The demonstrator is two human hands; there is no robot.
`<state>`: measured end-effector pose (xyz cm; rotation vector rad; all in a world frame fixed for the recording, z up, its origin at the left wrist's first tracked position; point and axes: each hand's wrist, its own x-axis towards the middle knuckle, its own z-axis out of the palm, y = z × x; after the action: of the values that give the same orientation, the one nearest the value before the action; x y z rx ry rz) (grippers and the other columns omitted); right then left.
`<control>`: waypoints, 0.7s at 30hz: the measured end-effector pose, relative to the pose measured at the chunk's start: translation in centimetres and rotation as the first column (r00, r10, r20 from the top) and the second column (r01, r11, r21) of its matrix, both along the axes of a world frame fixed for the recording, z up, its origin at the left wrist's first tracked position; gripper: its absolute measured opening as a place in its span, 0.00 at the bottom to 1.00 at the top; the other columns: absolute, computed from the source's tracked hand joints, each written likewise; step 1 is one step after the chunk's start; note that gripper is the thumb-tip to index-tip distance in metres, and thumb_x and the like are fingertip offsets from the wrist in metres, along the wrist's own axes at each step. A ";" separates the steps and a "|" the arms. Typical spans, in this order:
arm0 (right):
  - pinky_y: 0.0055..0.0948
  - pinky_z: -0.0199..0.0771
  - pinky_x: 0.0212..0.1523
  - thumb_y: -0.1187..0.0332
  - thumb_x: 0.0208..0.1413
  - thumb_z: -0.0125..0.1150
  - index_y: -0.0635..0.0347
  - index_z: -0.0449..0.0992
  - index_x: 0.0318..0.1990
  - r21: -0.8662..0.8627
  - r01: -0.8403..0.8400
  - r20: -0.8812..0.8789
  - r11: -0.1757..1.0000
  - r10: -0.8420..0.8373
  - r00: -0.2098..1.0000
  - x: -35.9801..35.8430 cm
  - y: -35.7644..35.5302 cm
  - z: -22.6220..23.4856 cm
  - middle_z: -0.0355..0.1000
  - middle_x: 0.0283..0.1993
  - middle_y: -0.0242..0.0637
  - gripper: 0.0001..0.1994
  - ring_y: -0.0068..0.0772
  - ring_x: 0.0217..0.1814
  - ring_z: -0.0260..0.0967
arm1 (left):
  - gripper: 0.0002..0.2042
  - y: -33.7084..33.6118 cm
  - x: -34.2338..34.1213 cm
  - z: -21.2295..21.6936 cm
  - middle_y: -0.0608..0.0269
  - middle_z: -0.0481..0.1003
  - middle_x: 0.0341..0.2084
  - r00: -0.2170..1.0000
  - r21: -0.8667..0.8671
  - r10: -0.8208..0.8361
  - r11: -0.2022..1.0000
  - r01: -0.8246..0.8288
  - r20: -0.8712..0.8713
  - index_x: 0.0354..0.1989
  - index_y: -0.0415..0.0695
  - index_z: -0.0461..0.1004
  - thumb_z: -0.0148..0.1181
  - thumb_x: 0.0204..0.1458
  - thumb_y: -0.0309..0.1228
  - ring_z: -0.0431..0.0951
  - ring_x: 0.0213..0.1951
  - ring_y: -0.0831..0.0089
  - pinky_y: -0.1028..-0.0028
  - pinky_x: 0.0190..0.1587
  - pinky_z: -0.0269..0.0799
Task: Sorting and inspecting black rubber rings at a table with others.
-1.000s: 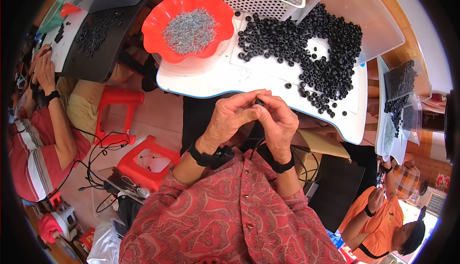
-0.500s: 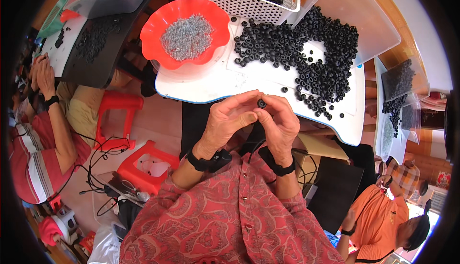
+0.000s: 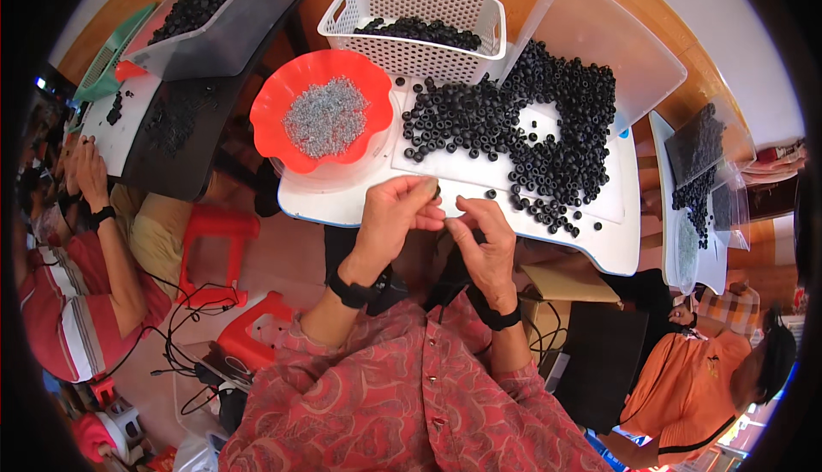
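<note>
My left hand (image 3: pixel 390 219) is closed in a pinch just in front of the table's near edge. A small dark part shows at its fingertips, seemingly a round black piece (image 3: pixel 437 191) like those on the table. To its right, my right hand (image 3: pixel 486 245) has thumb and forefinger pressed together; anything between them is too small to make out. The two hands are close but apart. Beyond them, many round black pieces with holes (image 3: pixel 471 116) lie heaped on the white table (image 3: pixel 334 201). A red wavy-rimmed bowl (image 3: pixel 265 112) holds tiny shiny clear or silvery bits.
A white perforated basket (image 3: pixel 411 61) with black pieces stands behind the heap. A clear plastic bin (image 3: pixel 638 52) lies tipped at its right. Red stools (image 3: pixel 210 253) and cables are at left. Co-workers sit at a dark table (image 3: pixel 180 164) on the left and at lower right.
My hands have drawn apart; the black piece formerly between both now shows at my left fingertips. The table and its contents appear lower and slightly farther left in view.
</note>
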<state>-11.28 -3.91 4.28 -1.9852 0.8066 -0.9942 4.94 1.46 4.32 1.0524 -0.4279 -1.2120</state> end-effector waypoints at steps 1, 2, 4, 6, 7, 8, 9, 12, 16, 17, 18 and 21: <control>0.25 0.72 0.31 0.78 0.51 0.66 0.65 0.77 0.46 -0.033 0.040 -0.015 0.999 -0.041 0.999 -0.4 -0.5 -0.5 0.73 0.41 0.41 0.14 0.27 0.30 0.72 | 0.11 -0.9 0.6 0.3 0.58 0.79 0.30 1.000 0.018 0.006 1.000 -0.006 -0.028 0.44 0.33 0.76 0.58 0.59 0.30 0.81 0.30 0.73 0.74 0.32 0.81; 0.25 0.72 0.31 0.78 0.51 0.65 0.65 0.77 0.46 -0.066 0.081 -0.029 0.995 -0.083 0.996 -0.8 -1.0 -1.3 0.73 0.40 0.41 0.13 0.27 0.29 0.72 | 0.12 -2.0 1.2 0.7 0.59 0.78 0.29 0.998 0.036 0.013 0.999 -0.010 -0.057 0.43 0.34 0.76 0.59 0.59 0.31 0.81 0.29 0.73 0.73 0.31 0.81; 0.26 0.73 0.31 0.79 0.52 0.63 0.66 0.77 0.44 -0.058 0.122 -0.030 0.991 -0.124 0.992 -1.2 -1.4 -2.7 0.72 0.38 0.41 0.11 0.29 0.29 0.71 | 0.11 -4.3 2.8 1.5 0.59 0.78 0.28 0.999 -0.001 -0.011 1.000 0.011 -0.036 0.40 0.36 0.76 0.59 0.58 0.33 0.80 0.27 0.73 0.71 0.32 0.82; 0.27 0.73 0.31 0.80 0.52 0.62 0.66 0.77 0.44 -0.086 0.176 -0.058 0.981 -0.181 0.982 -1.7 -1.9 -3.8 0.72 0.37 0.41 0.11 0.31 0.29 0.72 | 0.11 -7.1 4.0 2.8 0.60 0.78 0.27 1.000 -0.029 0.022 0.999 -0.022 0.000 0.39 0.37 0.76 0.60 0.58 0.34 0.80 0.28 0.73 0.71 0.32 0.81; 0.27 0.73 0.31 0.80 0.52 0.62 0.66 0.77 0.44 -0.087 0.176 -0.055 0.980 -0.181 0.982 -1.7 -2.0 -3.8 0.72 0.37 0.41 0.11 0.31 0.29 0.72 | 0.11 -8.4 4.7 3.5 0.60 0.78 0.27 1.000 -0.030 0.022 0.999 -0.022 0.003 0.39 0.37 0.76 0.60 0.58 0.34 0.80 0.28 0.73 0.71 0.32 0.81; 0.28 0.73 0.31 0.80 0.51 0.62 0.66 0.77 0.43 -0.088 0.176 -0.061 0.981 -0.181 0.982 -1.6 -2.0 -3.7 0.72 0.37 0.42 0.11 0.32 0.29 0.72 | 0.11 -9.8 5.4 4.3 0.58 0.77 0.27 0.999 -0.102 0.052 0.993 -0.053 -0.012 0.37 0.35 0.75 0.60 0.58 0.33 0.80 0.27 0.71 0.69 0.31 0.82; 0.28 0.73 0.32 0.80 0.51 0.62 0.66 0.77 0.43 -0.087 0.175 -0.068 0.981 -0.181 0.981 -1.4 -2.0 -3.7 0.72 0.37 0.42 0.11 0.33 0.30 0.72 | 0.11 -11.1 6.2 5.0 0.57 0.77 0.26 0.996 -0.173 0.081 0.981 -0.085 -0.029 0.35 0.34 0.74 0.60 0.58 0.32 0.80 0.26 0.68 0.67 0.30 0.82; 0.29 0.73 0.32 0.80 0.50 0.63 0.65 0.77 0.42 -0.118 0.178 -0.068 0.977 -0.187 0.980 -1.0 -2.3 -4.2 0.72 0.36 0.43 0.11 0.34 0.29 0.72 | 0.09 -14.6 8.2 7.1 0.51 0.76 0.27 0.987 -0.298 0.155 0.941 -0.160 -0.042 0.36 0.31 0.73 0.58 0.58 0.28 0.80 0.27 0.63 0.64 0.32 0.83; 0.29 0.72 0.31 0.81 0.50 0.63 0.65 0.77 0.41 -0.113 0.189 -0.047 0.975 -0.195 0.980 -1.3 -2.4 -4.4 0.72 0.35 0.42 0.10 0.35 0.30 0.72 | 0.10 -17.0 8.1 7.9 0.50 0.77 0.32 0.980 -0.274 0.199 0.941 -0.198 -0.023 0.38 0.31 0.73 0.59 0.58 0.29 0.80 0.35 0.64 0.66 0.42 0.81; 0.29 0.72 0.30 0.81 0.50 0.62 0.65 0.77 0.41 -0.106 0.198 -0.028 0.974 -0.202 0.979 -1.3 -2.5 -4.5 0.72 0.34 0.41 0.10 0.35 0.30 0.72 | 0.10 -16.9 7.4 7.6 0.50 0.77 0.32 0.983 -0.266 0.181 0.949 -0.168 0.024 0.39 0.31 0.73 0.59 0.58 0.28 0.80 0.34 0.65 0.66 0.41 0.81; 0.29 0.72 0.30 0.81 0.50 0.62 0.65 0.77 0.41 -0.102 0.201 -0.026 0.974 -0.204 0.979 -1.2 -2.4 -4.4 0.72 0.34 0.41 0.10 0.35 0.30 0.72 | 0.10 -16.2 7.0 7.5 0.51 0.78 0.32 0.983 -0.262 0.171 0.954 -0.146 0.073 0.40 0.31 0.74 0.59 0.58 0.28 0.80 0.33 0.65 0.67 0.41 0.81; 0.29 0.73 0.31 0.81 0.50 0.62 0.64 0.77 0.40 -0.114 0.209 -0.021 0.971 -0.212 0.977 -1.1 -2.1 -4.2 0.72 0.34 0.42 0.09 0.35 0.30 0.72 | 0.11 -14.1 3.9 5.0 0.59 0.79 0.29 0.978 -0.131 0.001 0.991 0.026 0.207 0.40 0.34 0.76 0.62 0.56 0.30 0.79 0.26 0.75 0.75 0.29 0.80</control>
<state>-12.37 -6.00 0.03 -2.0457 1.0165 -1.1524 8.81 -12.62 9.34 1.0656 -0.6688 -1.0733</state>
